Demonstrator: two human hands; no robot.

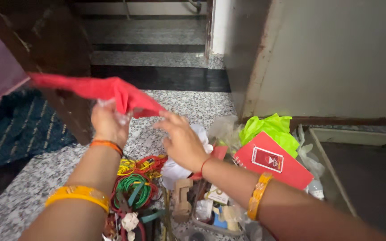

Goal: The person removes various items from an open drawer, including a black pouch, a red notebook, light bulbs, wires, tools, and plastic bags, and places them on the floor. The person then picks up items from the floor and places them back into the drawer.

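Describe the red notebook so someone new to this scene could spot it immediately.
Start at the grey wall on the right and drop to the clutter at its foot. The red notebook lies tilted beside a bright green plastic bag; it is the only flat, spiral-bound rectangle there.

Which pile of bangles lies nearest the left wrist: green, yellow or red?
The yellow bangles, just below the left hand; the green lie lower, the red further right.
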